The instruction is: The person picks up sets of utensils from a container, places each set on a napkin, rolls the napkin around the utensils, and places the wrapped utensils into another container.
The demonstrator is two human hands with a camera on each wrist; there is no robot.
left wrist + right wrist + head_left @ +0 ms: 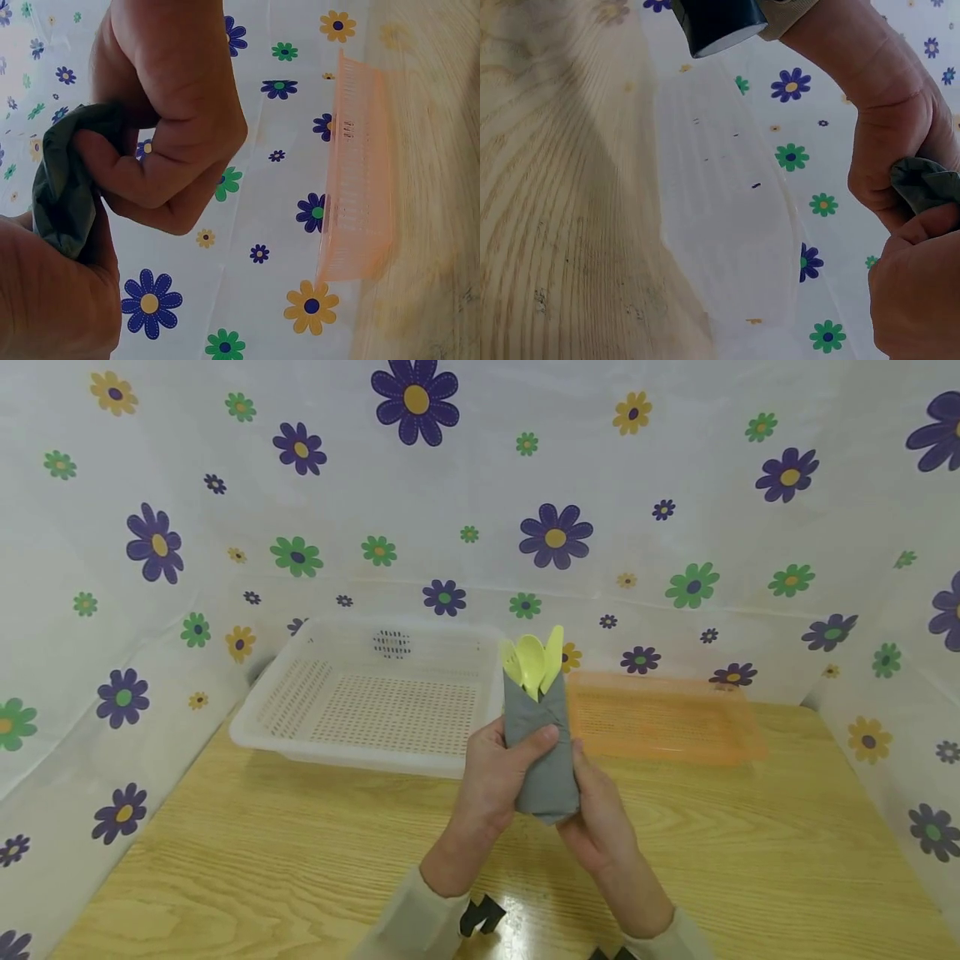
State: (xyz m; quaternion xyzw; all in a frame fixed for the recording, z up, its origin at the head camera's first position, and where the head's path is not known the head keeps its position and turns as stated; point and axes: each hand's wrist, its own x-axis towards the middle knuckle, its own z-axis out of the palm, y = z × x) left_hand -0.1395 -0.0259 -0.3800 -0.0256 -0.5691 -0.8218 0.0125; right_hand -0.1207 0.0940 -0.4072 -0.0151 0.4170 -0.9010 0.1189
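Both hands hold a grey cloth napkin (543, 768) wrapped round cutlery, upright above the table. From its top stick out a yellow-green fork (512, 662), spoon (532, 662) and knife (553, 657); their lower parts are hidden in the cloth. My left hand (487, 777) grips the left side, its thumb across the front. Along the right edge my right hand (602, 818) grips the lower part, with its fingers mostly hidden behind. In the left wrist view, curled fingers pinch the bunched lower end of the napkin (64, 187).
A white perforated basket (367, 764) stands at the back left of the wooden table (247, 860). Behind the hands to the right is a shallower orange basket (667, 752). A flower-printed sheet (465, 485) hangs round the back and sides.
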